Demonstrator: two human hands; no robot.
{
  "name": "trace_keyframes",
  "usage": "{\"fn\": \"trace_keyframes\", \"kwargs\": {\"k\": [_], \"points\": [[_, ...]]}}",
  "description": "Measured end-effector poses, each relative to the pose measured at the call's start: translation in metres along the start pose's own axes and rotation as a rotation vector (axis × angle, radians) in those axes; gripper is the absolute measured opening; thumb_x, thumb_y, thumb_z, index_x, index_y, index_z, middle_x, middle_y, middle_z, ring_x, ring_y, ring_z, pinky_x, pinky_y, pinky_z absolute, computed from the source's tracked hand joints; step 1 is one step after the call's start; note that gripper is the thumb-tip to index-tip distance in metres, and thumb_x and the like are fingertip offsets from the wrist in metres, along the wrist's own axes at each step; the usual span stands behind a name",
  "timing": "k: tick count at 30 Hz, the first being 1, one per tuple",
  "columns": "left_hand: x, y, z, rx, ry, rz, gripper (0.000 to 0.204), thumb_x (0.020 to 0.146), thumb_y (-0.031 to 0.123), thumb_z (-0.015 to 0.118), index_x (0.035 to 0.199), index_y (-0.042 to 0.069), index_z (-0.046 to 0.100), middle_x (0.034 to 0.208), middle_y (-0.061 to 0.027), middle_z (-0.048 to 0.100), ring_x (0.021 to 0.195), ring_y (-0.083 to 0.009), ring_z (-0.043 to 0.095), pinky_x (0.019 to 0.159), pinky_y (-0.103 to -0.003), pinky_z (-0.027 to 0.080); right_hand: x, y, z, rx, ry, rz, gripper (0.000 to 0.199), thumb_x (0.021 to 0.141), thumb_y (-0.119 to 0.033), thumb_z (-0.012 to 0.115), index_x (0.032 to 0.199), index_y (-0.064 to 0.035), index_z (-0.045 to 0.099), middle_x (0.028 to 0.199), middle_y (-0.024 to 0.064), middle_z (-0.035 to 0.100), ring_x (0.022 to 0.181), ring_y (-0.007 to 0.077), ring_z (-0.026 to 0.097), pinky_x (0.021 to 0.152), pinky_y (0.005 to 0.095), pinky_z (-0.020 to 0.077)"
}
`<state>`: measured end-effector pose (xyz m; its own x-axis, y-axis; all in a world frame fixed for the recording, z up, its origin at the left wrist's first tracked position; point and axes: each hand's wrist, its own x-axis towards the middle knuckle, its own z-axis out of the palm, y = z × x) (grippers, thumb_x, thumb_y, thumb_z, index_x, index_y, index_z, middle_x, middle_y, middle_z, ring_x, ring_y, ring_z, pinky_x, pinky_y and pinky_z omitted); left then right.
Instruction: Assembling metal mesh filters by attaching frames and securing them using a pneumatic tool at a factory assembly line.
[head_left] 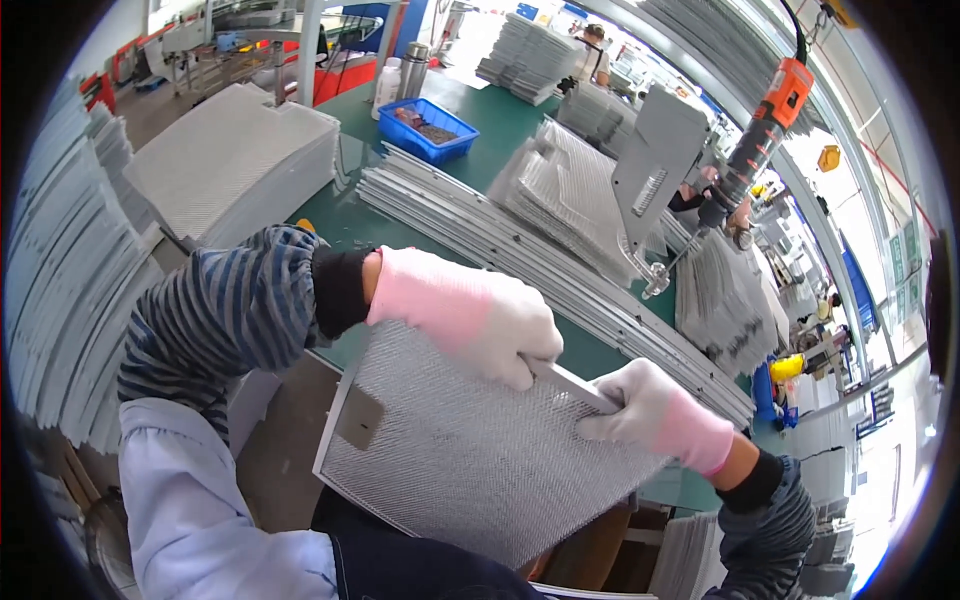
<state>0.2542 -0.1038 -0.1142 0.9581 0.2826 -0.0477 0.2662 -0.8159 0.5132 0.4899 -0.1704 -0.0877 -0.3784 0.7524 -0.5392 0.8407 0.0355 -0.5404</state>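
The left hand (490,325), in a knit glove fading from pink cuff to white fingers, is closing around one end of a smooth, narrow metal strip (574,387) at the far edge of the mesh panel (470,440). The right hand (645,412), gloved alike, is pinching the strip's other end between thumb and fingers. The panel itself is lying tilted in front of the person's body, its silvery surface showing a fine, ribbed weave; a smooth, pale rim is bordering its left side, and a flat tan patch is breaking the weave near that rim. Whether the strip is fully gripping the mesh, I cannot tell.

Beyond the panel, long, straight metal profiles (520,252) are lying in a bundle on a smooth green tabletop (475,97). Farther beyond it, a glossy blue plastic tray (447,150) is holding small loose pieces. Left of the panel, a thick stack of ribbed sheets (230,165) is standing; to its upper right, an orange-and-black power tool (765,125) is hanging at a slant.
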Motion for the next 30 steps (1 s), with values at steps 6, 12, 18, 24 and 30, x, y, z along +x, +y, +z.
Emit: {"fn": "trace_keyframes", "kwargs": {"k": [6, 12, 18, 24, 30], "points": [[0.022, 0.011, 0.013, 0.115, -0.098, -0.018, 0.025, 0.09, 0.023, 0.056, 0.1, 0.0, 0.061, 0.082, -0.0187, 0.066, 0.079, -0.0354, 0.065, 0.071, -0.043, 0.051, 0.009, 0.008, 0.017, 0.19, 0.074, -0.041, 0.021, 0.077, -0.009, 0.073, 0.094, 0.0035, 0.07, 0.066, 0.0025, 0.061, 0.061, 0.0075, 0.053, 0.06, 0.0263, 0.0454], [0.029, 0.012, 0.015, -0.124, -0.12, -0.042, 0.027, 0.092, 0.027, 0.057, 0.094, 0.001, 0.062, 0.073, -0.019, 0.064, 0.07, -0.0366, 0.064, 0.065, -0.041, 0.052, 0.015, 0.018, 0.008, 0.085, 0.024, -0.228, 0.025, 0.083, -0.019, 0.068, 0.091, 0.0038, 0.065, 0.071, 0.0121, 0.063, 0.067, 0.0173, 0.06, 0.067, 0.0326, 0.0481], [0.015, 0.015, 0.047, 0.347, 0.242, -0.065, 0.028, 0.085, 0.028, 0.066, 0.078, 0.002, 0.059, 0.059, -0.0156, 0.058, 0.052, -0.0349, 0.059, 0.053, -0.043, 0.05, 0.008, 0.034, 0.016, -0.008, 0.135, -0.27, 0.018, 0.08, -0.009, 0.064, 0.093, 0.0033, 0.066, 0.068, 0.0132, 0.06, 0.064, 0.0211, 0.058, 0.066, 0.0342, 0.0475], [0.045, 0.01, 0.026, -0.116, -0.032, -0.119, 0.029, 0.09, 0.027, 0.062, 0.089, -0.002, 0.06, 0.06, -0.0179, 0.057, 0.056, -0.0341, 0.06, 0.058, -0.041, 0.049, 0.011, 0.037, 0.006, 0.082, 0.081, -0.241, 0.023, 0.079, -0.015, 0.066, 0.093, 0.0032, 0.07, 0.063, 0.01, 0.06, 0.057, 0.0152, 0.056, 0.058, 0.0306, 0.0473], [0.045, -0.013, 0.033, -0.161, -0.013, -0.098, 0.041, 0.094, 0.034, 0.058, 0.079, -0.004, 0.064, 0.06, -0.02, 0.056, 0.055, -0.0321, 0.058, 0.058, -0.04, 0.047, -0.012, 0.076, -0.014, -0.034, 0.08, -0.197, 0.034, 0.082, -0.02, 0.067, 0.105, 0.0055, 0.069, 0.076, 0.0112, 0.068, 0.066, 0.0174, 0.063, 0.064, 0.0297, 0.0513]]}}
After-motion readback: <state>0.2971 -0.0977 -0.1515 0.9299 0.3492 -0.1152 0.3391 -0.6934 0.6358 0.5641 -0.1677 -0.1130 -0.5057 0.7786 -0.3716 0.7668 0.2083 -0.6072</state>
